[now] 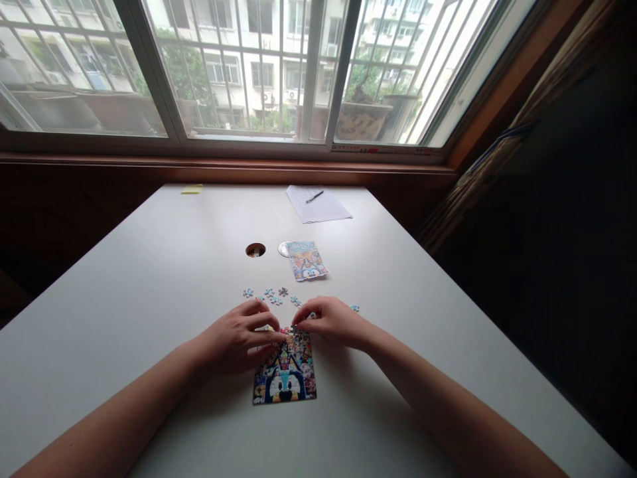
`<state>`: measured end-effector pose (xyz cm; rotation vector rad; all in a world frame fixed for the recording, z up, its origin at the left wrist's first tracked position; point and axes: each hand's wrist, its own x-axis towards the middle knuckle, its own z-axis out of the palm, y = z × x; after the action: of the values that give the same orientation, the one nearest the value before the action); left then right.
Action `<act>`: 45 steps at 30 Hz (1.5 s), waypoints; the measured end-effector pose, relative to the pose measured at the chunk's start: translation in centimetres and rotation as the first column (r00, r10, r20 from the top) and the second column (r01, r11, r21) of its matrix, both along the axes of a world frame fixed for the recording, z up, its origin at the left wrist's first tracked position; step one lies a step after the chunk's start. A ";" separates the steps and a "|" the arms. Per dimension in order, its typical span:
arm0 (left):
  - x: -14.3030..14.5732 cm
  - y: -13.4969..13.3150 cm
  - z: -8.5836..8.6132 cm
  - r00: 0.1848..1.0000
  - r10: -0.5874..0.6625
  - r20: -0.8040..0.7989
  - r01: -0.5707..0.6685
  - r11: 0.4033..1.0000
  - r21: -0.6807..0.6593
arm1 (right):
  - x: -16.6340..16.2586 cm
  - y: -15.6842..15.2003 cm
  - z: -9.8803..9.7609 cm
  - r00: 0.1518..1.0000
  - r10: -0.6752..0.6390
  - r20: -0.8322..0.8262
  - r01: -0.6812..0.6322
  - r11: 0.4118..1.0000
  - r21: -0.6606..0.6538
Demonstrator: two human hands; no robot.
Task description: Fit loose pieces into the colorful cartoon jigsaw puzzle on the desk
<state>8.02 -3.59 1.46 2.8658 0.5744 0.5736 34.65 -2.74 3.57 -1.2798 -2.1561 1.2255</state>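
A partly joined jigsaw puzzle (pixel 284 385) lies flat on the white table, showing a blue cartoon dog's face at its near end. My left hand (pixel 243 334) rests over its upper left side, fingers apart, fingertips touching the puzzle. At its upper right edge, my right hand (pixel 331 320) pinches a small dark puzzle piece (pixel 293 328) between thumb and forefinger. Several loose pieces (pixel 276 300) are scattered just beyond both hands, and one more piece (pixel 354 307) sits right of my right wrist. My fingers hide part of the puzzle's top.
Farther back on the table (pixel 124 279) are a printed picture sheet (pixel 307 260) like the puzzle, partly over a round silver disc (pixel 283 249), and a round cable hole (pixel 255 250). Papers (pixel 323 209) with a pen (pixel 314 196) and a yellow note pad (pixel 192 190) lie near the window.
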 end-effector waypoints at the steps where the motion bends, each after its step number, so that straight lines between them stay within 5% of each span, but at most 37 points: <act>1: 0.0 0.0 0.0 1.000 -0.001 -0.006 0.001 1.000 0.001 | 0.0 0.0 -0.1 1.000 0.002 0.002 -0.002 1.000 0.002; 18: 0.2 0.1 -0.2 0.997 -0.008 -0.073 0.011 0.999 0.047 | -0.3 0.3 -1.1 0.992 0.097 0.080 -0.112 0.974 0.199; 26: 0.4 0.1 -0.2 0.998 -0.018 -0.060 0.022 0.997 0.069 | 0.0 0.3 -1.4 0.998 0.057 0.016 -0.059 0.976 0.210; 35: 0.1 0.2 -0.2 0.998 -0.014 0.064 0.013 1.000 0.022 | 1.6 0.1 0.4 0.995 -0.101 -0.017 0.102 0.960 0.261; 45: 0.7 -0.5 0.6 0.992 -0.048 -0.113 0.055 0.996 0.066 | 0.1 -1.1 -1.3 0.986 0.051 0.157 -0.101 0.938 0.331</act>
<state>8.69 -4.10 2.06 2.9826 0.5045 0.4366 34.80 -3.89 2.23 -1.1764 -2.4095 0.7577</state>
